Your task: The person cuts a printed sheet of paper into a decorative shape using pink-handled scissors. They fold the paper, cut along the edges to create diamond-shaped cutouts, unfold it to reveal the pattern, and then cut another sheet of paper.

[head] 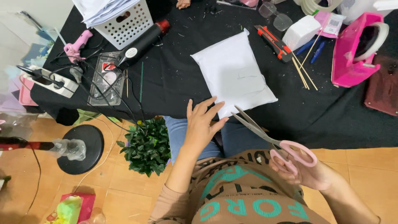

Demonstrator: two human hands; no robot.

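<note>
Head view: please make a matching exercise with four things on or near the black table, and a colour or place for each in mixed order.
Things:
1. scissors
2. white packet
3. tape dispenser
4. box cutter

Descriptions:
A. red and black, lying between the packet and a white block
B. pink handles, held open in the right hand
C. bright pink, at the table's right side
D. flat on the black cloth, its near corner under the left hand fingertips

Pairs: 1-B, 2-D, 3-C, 4-A
</note>
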